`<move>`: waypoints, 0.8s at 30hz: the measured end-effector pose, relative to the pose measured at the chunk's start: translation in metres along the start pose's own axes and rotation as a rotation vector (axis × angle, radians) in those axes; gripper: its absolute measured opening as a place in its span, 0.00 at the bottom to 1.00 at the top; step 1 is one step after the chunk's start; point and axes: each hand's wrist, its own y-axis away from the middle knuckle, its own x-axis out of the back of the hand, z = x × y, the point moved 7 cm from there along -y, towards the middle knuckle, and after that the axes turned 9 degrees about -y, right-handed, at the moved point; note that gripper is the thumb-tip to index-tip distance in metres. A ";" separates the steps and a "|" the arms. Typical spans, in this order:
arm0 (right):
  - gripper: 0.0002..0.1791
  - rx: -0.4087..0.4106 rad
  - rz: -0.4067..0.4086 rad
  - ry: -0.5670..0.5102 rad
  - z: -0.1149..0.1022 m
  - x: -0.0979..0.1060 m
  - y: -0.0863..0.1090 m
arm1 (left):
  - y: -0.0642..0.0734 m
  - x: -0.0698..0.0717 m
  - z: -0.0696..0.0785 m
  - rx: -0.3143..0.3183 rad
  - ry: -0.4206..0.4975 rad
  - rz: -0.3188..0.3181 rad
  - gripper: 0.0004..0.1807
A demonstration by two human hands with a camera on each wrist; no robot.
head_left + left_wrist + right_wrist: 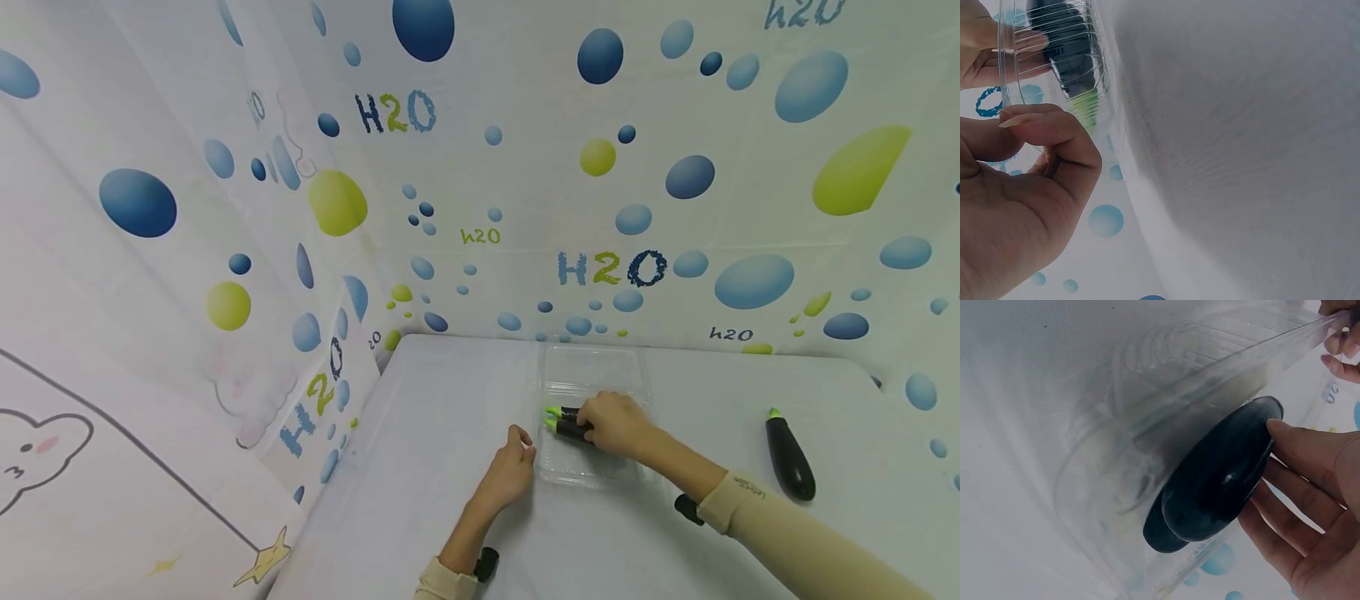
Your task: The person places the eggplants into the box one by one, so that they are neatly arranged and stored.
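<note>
A clear plastic container lies on the table, its lid part folded open toward the back. Inside it are two dark eggplants with green stem ends pointing left. My right hand reaches over the container and holds one eggplant between thumb and fingers. Partly hidden behind that one, the second eggplant shows only its rounded end in the right wrist view. At the container's left edge, my left hand pinches the rim between thumb and index finger.
Another dark eggplant with a green tip lies on the white table to the right. A white curtain with blue and green dots hangs behind the table and along its left side.
</note>
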 end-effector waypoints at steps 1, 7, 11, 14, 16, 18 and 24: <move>0.07 0.001 -0.001 -0.001 0.000 -0.001 0.000 | 0.000 0.000 0.000 0.000 -0.001 0.000 0.05; 0.06 0.032 0.002 0.016 -0.001 -0.002 0.001 | 0.000 -0.001 0.000 0.003 0.010 -0.008 0.05; 0.06 0.031 -0.007 0.040 -0.001 -0.003 0.001 | 0.001 0.000 0.001 -0.003 0.017 -0.010 0.06; 0.06 0.025 -0.014 0.050 -0.001 -0.004 0.001 | 0.001 0.000 0.001 -0.004 0.016 -0.010 0.06; 0.06 0.023 -0.016 0.052 -0.001 -0.004 0.002 | 0.001 0.000 0.002 -0.003 0.012 -0.009 0.05; 0.06 0.021 -0.016 0.051 -0.001 -0.004 0.002 | 0.001 0.000 0.002 -0.002 0.012 -0.009 0.05; 0.05 0.022 -0.013 0.051 -0.002 -0.003 0.003 | 0.001 0.001 0.002 0.000 0.011 -0.007 0.05</move>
